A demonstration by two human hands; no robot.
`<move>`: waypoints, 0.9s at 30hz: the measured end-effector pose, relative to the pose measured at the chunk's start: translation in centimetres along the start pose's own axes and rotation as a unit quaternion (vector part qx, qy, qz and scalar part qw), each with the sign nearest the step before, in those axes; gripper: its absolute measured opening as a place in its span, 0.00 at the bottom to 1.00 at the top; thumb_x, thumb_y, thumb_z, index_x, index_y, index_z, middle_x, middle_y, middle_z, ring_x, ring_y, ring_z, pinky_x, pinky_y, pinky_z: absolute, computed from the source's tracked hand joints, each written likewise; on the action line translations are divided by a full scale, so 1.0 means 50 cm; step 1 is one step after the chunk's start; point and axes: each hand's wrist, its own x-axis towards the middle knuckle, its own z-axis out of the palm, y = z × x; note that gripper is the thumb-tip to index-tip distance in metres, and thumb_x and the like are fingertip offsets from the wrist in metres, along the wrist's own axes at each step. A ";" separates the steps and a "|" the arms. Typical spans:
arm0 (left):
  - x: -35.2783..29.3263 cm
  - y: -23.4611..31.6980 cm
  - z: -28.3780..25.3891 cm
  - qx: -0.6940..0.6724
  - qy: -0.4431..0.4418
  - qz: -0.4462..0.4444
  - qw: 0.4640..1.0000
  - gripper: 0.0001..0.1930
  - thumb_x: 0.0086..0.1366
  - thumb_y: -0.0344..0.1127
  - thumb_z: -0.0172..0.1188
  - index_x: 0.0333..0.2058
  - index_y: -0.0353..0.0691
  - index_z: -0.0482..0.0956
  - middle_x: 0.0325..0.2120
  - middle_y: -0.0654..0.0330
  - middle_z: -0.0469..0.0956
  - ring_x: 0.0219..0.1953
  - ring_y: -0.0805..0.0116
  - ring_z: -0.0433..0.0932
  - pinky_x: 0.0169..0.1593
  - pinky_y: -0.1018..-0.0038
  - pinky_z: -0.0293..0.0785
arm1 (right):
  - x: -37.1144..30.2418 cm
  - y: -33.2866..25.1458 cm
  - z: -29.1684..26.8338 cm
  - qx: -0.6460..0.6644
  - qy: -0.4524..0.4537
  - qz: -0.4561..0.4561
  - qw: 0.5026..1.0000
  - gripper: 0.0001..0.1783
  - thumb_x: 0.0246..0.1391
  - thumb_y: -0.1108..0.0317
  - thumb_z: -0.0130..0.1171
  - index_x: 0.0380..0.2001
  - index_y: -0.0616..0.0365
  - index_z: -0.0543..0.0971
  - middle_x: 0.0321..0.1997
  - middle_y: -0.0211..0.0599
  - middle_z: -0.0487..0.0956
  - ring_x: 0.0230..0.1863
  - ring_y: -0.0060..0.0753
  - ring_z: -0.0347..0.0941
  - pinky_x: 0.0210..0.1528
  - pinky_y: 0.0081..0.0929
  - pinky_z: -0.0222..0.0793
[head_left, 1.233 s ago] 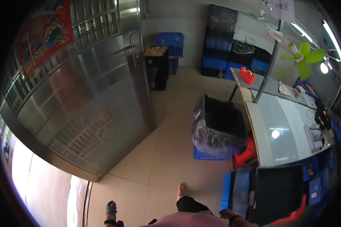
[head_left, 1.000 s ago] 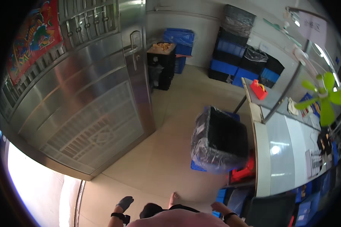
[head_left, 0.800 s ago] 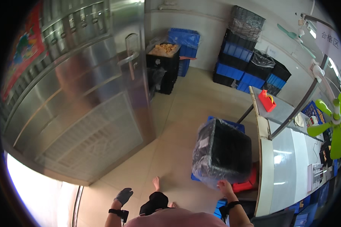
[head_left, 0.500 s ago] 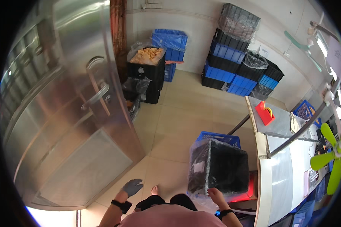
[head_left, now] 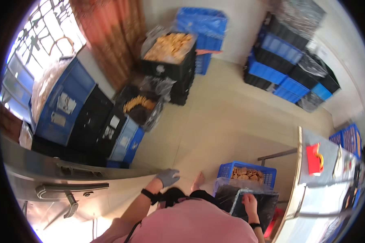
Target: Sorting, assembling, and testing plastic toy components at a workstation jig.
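Observation:
My left hand (head_left: 168, 177), in a grey glove, hangs in front of me beside the metal door, holding nothing, its fingers loosely bent and apart. My bare right hand (head_left: 249, 201) is over the black crate (head_left: 265, 204) at my right side, with its fingers curled in. Whether they pinch the crate's plastic liner or its rim is hidden by the hand and blur. Behind that crate a blue basket (head_left: 270, 177) holds several round brown pieces (head_left: 246, 174). My pink top covers part of the crate.
A metal door (head_left: 121, 184) stands on the left, near stacked blue and black crates (head_left: 87, 117). A black crate (head_left: 166, 69) of yellowish pieces is by the curtain (head_left: 109, 36). More crates (head_left: 282, 52) line the far wall. A workbench with a red tape dispenser (head_left: 313, 159) is at right.
I have moved forward past the door's edge, and the view has swung left. Crates behind the door and the pieces in the blue basket now show. My right hand stays at the black crate.

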 end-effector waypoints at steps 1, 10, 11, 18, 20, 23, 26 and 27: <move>0.023 0.013 -0.036 -0.029 0.000 -0.031 0.999 0.27 0.60 0.53 0.51 0.54 0.45 0.71 0.50 0.47 0.72 0.54 0.48 0.70 0.58 0.62 0.65 | 0.076 -0.070 -0.009 -0.045 -0.025 -0.018 0.999 0.12 0.59 0.64 0.51 0.35 0.63 0.78 0.29 0.35 0.79 0.27 0.26 0.76 0.32 0.23 0.72; 0.205 -0.060 -0.179 -0.131 0.042 -0.255 0.957 0.24 0.62 0.48 0.54 0.54 0.43 0.71 0.50 0.46 0.72 0.51 0.48 0.73 0.55 0.62 0.68 | 0.688 -0.459 0.093 -0.085 -0.140 -0.139 0.977 0.15 0.60 0.60 0.51 0.42 0.61 0.75 0.34 0.35 0.79 0.33 0.26 0.76 0.38 0.25 0.70; 0.235 -0.076 -0.200 -0.141 0.045 -0.258 0.955 0.24 0.62 0.48 0.54 0.54 0.43 0.71 0.50 0.46 0.72 0.51 0.48 0.73 0.55 0.62 0.68 | 0.736 -0.478 0.105 -0.067 -0.154 -0.137 0.976 0.16 0.60 0.60 0.51 0.44 0.62 0.74 0.38 0.33 0.79 0.34 0.23 0.74 0.39 0.23 0.69; 0.501 -0.065 -0.406 -0.194 0.096 -0.247 0.944 0.24 0.63 0.49 0.52 0.53 0.43 0.71 0.47 0.49 0.74 0.51 0.52 0.72 0.54 0.63 0.68 | 0.867 -0.220 0.076 -0.047 -0.315 0.065 0.946 0.14 0.59 0.56 0.52 0.37 0.55 0.76 0.25 0.29 0.74 0.24 0.22 0.70 0.25 0.22 0.66; 0.599 -0.078 -0.454 -0.210 0.136 -0.229 0.941 0.24 0.63 0.48 0.53 0.54 0.43 0.70 0.48 0.48 0.74 0.52 0.52 0.72 0.54 0.64 0.68 | 0.899 -0.101 0.025 -0.058 -0.348 0.145 0.925 0.13 0.58 0.58 0.51 0.33 0.56 0.76 0.20 0.28 0.74 0.19 0.25 0.71 0.20 0.21 0.65; 0.715 -0.055 -0.554 -0.247 0.228 -0.227 0.914 0.24 0.62 0.48 0.53 0.53 0.42 0.71 0.49 0.46 0.73 0.51 0.47 0.72 0.54 0.62 0.67 | 1.019 -0.111 0.006 -0.099 -0.339 0.188 0.916 0.12 0.58 0.59 0.50 0.30 0.55 0.76 0.19 0.29 0.73 0.18 0.25 0.70 0.18 0.21 0.64; 0.828 -0.030 -0.645 -0.242 0.311 -0.229 0.890 0.24 0.62 0.46 0.54 0.54 0.42 0.69 0.49 0.45 0.72 0.52 0.46 0.71 0.55 0.61 0.67 | 1.162 -0.169 -0.007 -0.152 -0.324 0.221 0.907 0.13 0.58 0.59 0.49 0.29 0.57 0.76 0.20 0.34 0.75 0.20 0.31 0.73 0.20 0.26 0.67; 0.875 -0.027 -0.668 -0.251 0.359 -0.230 0.869 0.24 0.62 0.45 0.55 0.55 0.43 0.69 0.50 0.43 0.71 0.53 0.45 0.69 0.55 0.60 0.66 | 1.210 -0.189 -0.011 -0.170 -0.319 0.232 0.903 0.13 0.58 0.59 0.49 0.29 0.57 0.76 0.21 0.35 0.76 0.20 0.33 0.74 0.21 0.28 0.68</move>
